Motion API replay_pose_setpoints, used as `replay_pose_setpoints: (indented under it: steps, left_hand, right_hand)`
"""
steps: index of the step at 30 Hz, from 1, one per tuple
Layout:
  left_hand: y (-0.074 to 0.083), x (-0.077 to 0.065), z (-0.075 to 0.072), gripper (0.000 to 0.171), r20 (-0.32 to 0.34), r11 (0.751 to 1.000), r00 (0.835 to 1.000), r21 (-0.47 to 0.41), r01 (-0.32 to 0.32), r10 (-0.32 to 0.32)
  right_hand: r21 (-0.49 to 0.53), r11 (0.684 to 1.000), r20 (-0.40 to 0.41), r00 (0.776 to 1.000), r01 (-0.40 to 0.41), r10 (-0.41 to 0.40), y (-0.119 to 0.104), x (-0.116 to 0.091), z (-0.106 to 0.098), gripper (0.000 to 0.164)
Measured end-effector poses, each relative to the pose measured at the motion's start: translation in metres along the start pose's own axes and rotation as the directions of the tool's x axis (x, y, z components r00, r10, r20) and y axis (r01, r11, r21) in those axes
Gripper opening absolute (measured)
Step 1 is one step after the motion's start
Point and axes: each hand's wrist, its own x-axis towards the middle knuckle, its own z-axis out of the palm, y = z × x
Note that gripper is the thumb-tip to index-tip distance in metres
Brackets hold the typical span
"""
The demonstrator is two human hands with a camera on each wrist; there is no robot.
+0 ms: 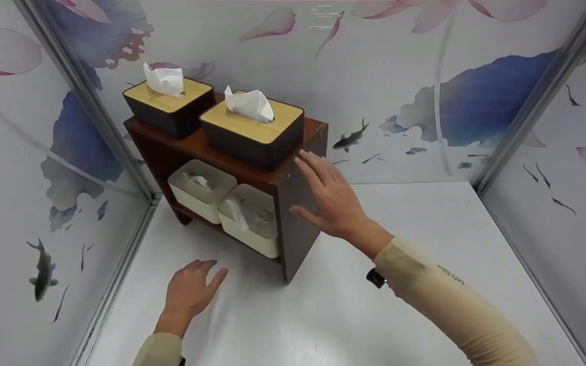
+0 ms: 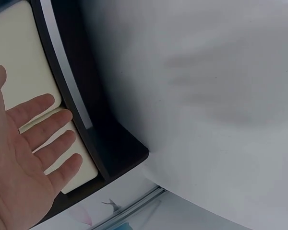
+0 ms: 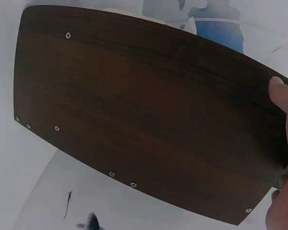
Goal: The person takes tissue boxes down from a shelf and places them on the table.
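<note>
A dark brown wooden shelf (image 1: 300, 223) stands at an angle on the white floor. On its top sit two black tissue boxes with wood-coloured lids, one at the left (image 1: 153, 114) and one at the right (image 1: 239, 142), each with a white tissue sticking up. My right hand (image 1: 336, 203) is beside the shelf's right side panel (image 3: 134, 110), fingers extended near the right black box's corner, thumb apart. My left hand (image 1: 188, 290) hovers in front of the shelf, fingers spread and relaxed, holding nothing. In the left wrist view its palm (image 2: 19, 177) overlaps the cream boxes.
Two cream tissue boxes with greyish lids, a left one (image 1: 196, 203) and a right one (image 1: 247, 231), stand on the lower level. Printed panels with fish and lotus close in the back (image 1: 384, 91) and both sides. Metal strips (image 1: 532, 96) run along the corners.
</note>
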Motion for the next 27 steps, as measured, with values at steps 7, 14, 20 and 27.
replay_pose_setpoints:
  steps: [7,14,20,27]
  left_hand:
    - [0.003,0.000,0.001,0.056,0.015,1.000,1.000,0.006,0.015,-0.015]
    - [0.006,-0.001,0.002,0.055,0.030,1.000,0.999,0.001,0.023,-0.023]
    - [0.007,0.003,0.008,0.052,0.013,1.000,1.000,-0.001,0.017,-0.017]
    - [0.007,0.001,0.010,0.050,0.020,1.000,1.000,-0.018,0.021,-0.020]
  right_hand:
    - [0.003,0.997,-0.135,0.988,0.080,-0.078,-0.012,0.012,0.012,0.078]
    - [0.022,0.998,-0.197,0.979,0.057,-0.052,-0.019,0.016,0.025,0.086]
    - [0.023,1.000,-0.219,0.976,0.010,-0.005,-0.025,0.018,0.028,0.089]
    - [0.057,0.998,-0.186,0.982,-0.015,0.025,-0.026,0.017,0.028,0.085]
